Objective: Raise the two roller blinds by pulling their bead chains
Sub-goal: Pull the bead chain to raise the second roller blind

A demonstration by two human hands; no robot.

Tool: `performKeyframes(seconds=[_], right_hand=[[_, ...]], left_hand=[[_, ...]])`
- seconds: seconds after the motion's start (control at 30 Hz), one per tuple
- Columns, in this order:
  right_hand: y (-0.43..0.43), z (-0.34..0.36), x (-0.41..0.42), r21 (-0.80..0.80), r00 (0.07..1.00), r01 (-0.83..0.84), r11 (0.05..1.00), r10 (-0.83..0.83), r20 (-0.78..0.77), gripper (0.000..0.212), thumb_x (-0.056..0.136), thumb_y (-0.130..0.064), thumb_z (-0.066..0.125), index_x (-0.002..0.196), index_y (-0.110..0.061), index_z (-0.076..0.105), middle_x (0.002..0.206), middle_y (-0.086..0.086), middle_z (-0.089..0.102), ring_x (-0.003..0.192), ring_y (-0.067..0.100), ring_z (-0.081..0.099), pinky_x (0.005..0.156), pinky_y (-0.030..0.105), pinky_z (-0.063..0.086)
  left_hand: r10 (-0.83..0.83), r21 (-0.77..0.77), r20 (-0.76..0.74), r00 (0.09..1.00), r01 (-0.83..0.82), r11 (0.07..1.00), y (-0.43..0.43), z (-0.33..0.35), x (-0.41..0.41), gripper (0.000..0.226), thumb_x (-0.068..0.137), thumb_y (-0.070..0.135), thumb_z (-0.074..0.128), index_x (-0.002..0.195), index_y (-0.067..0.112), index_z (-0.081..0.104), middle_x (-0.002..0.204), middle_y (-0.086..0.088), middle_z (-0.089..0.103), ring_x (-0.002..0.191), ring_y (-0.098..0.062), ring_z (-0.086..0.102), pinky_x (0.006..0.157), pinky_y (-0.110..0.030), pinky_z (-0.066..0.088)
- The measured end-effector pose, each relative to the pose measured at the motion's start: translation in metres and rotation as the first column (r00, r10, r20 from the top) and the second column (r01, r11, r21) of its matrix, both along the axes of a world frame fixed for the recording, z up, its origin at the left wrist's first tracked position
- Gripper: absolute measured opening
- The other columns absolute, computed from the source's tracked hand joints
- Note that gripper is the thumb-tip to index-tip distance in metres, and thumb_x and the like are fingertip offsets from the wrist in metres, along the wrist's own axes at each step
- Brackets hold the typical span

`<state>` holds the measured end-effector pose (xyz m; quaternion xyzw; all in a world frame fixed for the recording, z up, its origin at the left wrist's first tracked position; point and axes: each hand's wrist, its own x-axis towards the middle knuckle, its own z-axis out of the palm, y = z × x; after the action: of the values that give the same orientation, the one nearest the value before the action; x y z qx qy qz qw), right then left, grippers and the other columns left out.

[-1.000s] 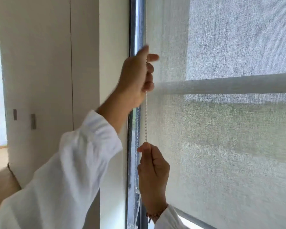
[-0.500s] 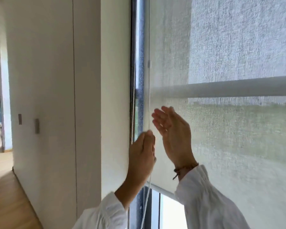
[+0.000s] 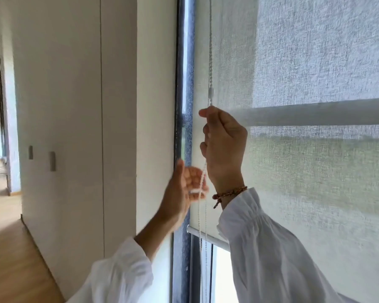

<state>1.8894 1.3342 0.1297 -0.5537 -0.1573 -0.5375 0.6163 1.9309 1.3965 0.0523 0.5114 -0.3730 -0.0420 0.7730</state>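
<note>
A translucent white roller blind [image 3: 315, 204] covers the window; its bottom rail [image 3: 208, 236] hangs above a strip of bare glass. The white bead chain [image 3: 210, 62] runs down the blind's left edge, with a small white connector on it. My right hand [image 3: 224, 147], a braided band on its wrist, is closed around the chain just below that connector. My left hand [image 3: 183, 191] is lower and blurred, fingers half curled and thumb apart, with the chain's loop lying across its fingers. A pale horizontal bar [image 3: 315, 114] shows through the fabric.
The dark window frame [image 3: 181, 84] stands just left of the chain. White wall panels with two small handles [image 3: 52, 161] fill the left side. A wooden floor [image 3: 11, 254] leads to a corridor at the far left.
My left hand pulled the chain down from high up to low. My right hand let go low down, rose with fingers spread, and has closed on the chain above the left.
</note>
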Motion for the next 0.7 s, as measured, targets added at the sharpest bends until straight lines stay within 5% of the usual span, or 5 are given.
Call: performKeyframes(seconds=[0.13,0.23,0.33,0.43,0.7], right_hand=[[0.011,-0.034,-0.007,-0.032,0.999,0.043,0.999,-0.042,0.01,0.025,0.091,-0.015,0.051,0.07,-0.015,0.064,0.044,-0.013,0.045,0.044,0.005,0.037,0.048,0.027,0.031],[0.028,-0.075,-0.01,-0.072,0.997,-0.074,0.995,0.072,-0.024,0.022,0.09,-0.022,0.051,0.074,-0.026,0.065,0.042,-0.014,0.039,0.041,0.003,0.03,0.042,0.023,0.026],[0.045,-0.112,-0.012,-0.133,0.993,-0.099,0.986,0.089,-0.081,0.019,0.084,-0.041,0.05,0.078,-0.034,0.066,0.043,-0.015,0.043,0.041,0.002,0.032,0.044,0.022,0.027],[0.05,-0.13,-0.014,-0.147,0.99,-0.109,0.983,0.094,-0.104,0.023,0.083,-0.045,0.048,0.079,-0.032,0.067,0.043,-0.015,0.042,0.042,0.001,0.031,0.046,0.02,0.026],[0.024,-0.097,-0.001,-0.061,0.964,-0.226,0.972,0.214,-0.155,0.038,0.088,-0.034,0.05,0.081,-0.002,0.069,0.061,-0.011,0.065,0.062,0.01,0.054,0.063,0.02,0.046]], left_hand=[[-0.082,-0.126,0.028,0.996,0.085,0.988,0.018,0.073,-0.006,0.05,0.096,0.045,0.021,0.094,0.015,0.062,0.093,-0.003,0.069,0.084,-0.01,0.068,0.068,-0.02,0.054],[-0.113,-0.209,0.083,0.99,0.128,0.969,0.03,0.124,-0.021,0.048,0.096,0.045,0.028,0.101,0.009,0.059,0.1,-0.011,0.069,0.092,-0.022,0.067,0.083,-0.031,0.054],[-0.092,-0.219,0.097,0.991,0.111,0.969,0.038,0.155,-0.036,0.046,0.094,0.047,0.033,0.097,0.008,0.058,0.082,-0.005,0.069,0.07,-0.015,0.065,0.06,-0.024,0.051],[0.024,-0.26,0.022,0.999,-0.018,0.966,0.037,0.161,-0.04,0.038,0.095,0.039,0.038,0.075,0.014,0.057,0.043,0.01,0.036,0.036,-0.004,0.026,0.034,-0.015,0.018],[0.13,-0.398,0.121,0.984,-0.072,0.915,0.033,0.138,-0.042,0.042,0.096,0.032,0.041,0.057,0.019,0.038,0.038,0.009,0.028,0.034,-0.005,0.016,0.033,-0.017,0.012]])
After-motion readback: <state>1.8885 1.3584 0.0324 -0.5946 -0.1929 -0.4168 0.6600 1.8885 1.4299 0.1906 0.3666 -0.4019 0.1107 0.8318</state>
